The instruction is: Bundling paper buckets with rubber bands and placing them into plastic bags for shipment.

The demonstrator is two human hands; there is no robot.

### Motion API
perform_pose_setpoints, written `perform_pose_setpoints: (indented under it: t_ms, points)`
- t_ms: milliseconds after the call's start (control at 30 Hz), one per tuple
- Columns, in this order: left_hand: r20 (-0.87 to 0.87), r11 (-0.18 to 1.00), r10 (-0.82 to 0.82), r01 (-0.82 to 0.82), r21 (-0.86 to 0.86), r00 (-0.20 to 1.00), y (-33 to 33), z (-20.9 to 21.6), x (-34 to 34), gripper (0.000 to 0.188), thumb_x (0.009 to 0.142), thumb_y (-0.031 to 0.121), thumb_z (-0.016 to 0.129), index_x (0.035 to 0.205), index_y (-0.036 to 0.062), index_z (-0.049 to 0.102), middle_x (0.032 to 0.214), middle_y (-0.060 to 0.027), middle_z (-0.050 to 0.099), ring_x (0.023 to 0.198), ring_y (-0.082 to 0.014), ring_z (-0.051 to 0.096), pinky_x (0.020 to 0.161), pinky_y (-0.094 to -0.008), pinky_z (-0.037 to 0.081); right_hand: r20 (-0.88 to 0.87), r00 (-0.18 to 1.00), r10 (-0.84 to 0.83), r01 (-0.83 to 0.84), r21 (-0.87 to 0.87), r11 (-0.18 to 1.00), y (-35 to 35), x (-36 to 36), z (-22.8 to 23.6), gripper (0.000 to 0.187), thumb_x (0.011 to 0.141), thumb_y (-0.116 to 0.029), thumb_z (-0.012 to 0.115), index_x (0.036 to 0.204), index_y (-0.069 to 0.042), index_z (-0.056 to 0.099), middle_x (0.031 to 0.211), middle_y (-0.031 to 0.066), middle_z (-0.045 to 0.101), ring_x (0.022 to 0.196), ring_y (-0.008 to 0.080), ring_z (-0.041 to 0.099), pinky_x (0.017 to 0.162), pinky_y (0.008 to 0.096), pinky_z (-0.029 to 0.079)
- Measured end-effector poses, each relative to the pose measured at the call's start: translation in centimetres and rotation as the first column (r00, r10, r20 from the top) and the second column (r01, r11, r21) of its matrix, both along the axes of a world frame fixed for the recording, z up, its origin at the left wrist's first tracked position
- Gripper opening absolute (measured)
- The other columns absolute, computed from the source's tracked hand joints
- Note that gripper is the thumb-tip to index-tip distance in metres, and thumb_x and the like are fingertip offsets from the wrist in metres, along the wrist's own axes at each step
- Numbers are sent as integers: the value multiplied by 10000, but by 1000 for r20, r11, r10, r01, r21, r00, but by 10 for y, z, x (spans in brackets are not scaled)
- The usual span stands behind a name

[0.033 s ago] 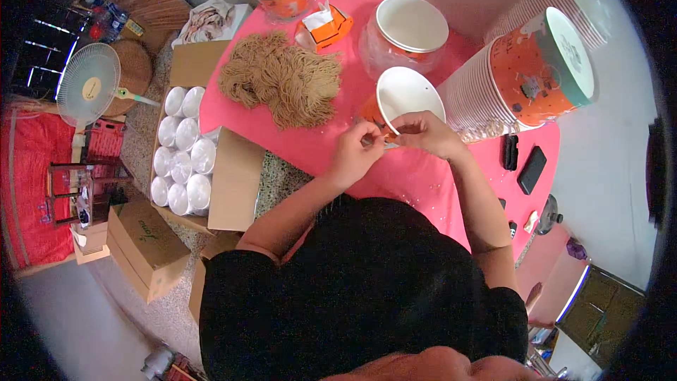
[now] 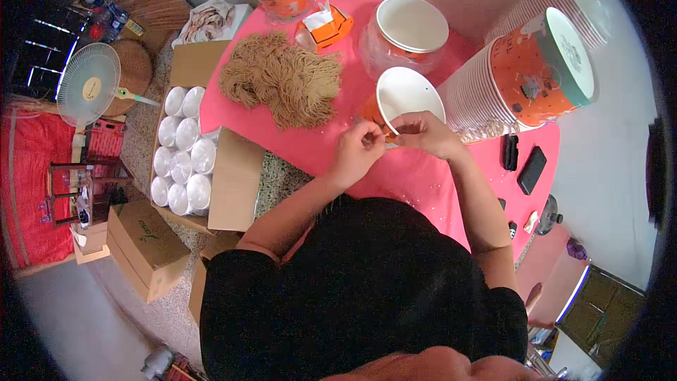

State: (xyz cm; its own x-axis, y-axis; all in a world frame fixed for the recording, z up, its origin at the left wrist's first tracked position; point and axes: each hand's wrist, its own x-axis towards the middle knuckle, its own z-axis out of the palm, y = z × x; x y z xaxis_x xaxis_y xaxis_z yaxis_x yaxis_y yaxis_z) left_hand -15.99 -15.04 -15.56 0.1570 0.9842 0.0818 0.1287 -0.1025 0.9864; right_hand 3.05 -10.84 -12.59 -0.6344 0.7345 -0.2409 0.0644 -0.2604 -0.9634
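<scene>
Hands, two in all, work close together, fingers bent: the left hand (image 2: 358,149) is just beside the near side of one open, white-lined, orange-printed round paper tub (image 2: 411,95), while the right hand (image 2: 430,135) overlaps its near rim. Whether either grasps anything I cannot tell. That tub stands just beyond the fingertips on a pink-covered table (image 2: 412,187). Behind it sits a short stack of matching tubs in clear plastic, two rims showing. To its right, one long stack (image 2: 530,70) of orange-printed tubs leans, tilted; a second wrapped stack is behind, and a third at the far left edge. Left of the hands lie one heap of tan stringy cord (image 2: 282,79) and one orange tissue pack (image 2: 328,26). Farther left, an open brown cardboard box (image 2: 238,183) holds ten visible white rounded bundles (image 2: 187,134), beside one standing fan (image 2: 89,86).
</scene>
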Motion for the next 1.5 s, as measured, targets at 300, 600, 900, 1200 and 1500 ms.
perform_pose_setpoints:
  t_ms: [300,600,900,1200,1500]
  points:
    - [-119,992,53,-39,118,992,6,-7,0,75,767,36,615,819,18,566,738,-46,591,655,-116,564,603,-261,464,36,999,-26,26,14,1000,-3,-7,3,230,807,2,596,1035,32,600,935,41,633,843,103,578,768,246,469]
    - [-90,996,60,-54,72,994,5,-11,1,67,784,41,625,822,13,577,723,-44,591,652,-104,563,590,-254,463,1,1000,-18,18,8,1000,-5,-10,0,246,809,34,577,1055,27,589,961,49,630,863,99,580,785,245,478]
    - [-28,1000,2,-2,-6,1000,-2,-18,-6,80,815,50,633,870,14,588,746,-19,592,672,-77,555,602,-230,455,38,991,-129,120,192,974,-14,-19,-10,80,841,-13,559,894,20,609,808,15,610,760,69,552,679,221,456]
    - [-192,998,-52,60,32,980,15,-50,-71,205,846,132,607,1009,11,586,857,-76,642,772,-134,603,717,-270,477,196,677,-710,305,803,513,-37,24,42,103,775,11,577,869,16,537,765,132,571,688,247,622,612,312,500]
    - [-272,1000,-1,10,29,962,39,-8,-117,183,872,126,578,1021,23,602,793,-41,635,728,-119,592,667,-252,477,-234,549,-803,742,578,339,-63,68,102,60,882,38,458,913,34,510,878,122,591,713,196,631,674,303,528]
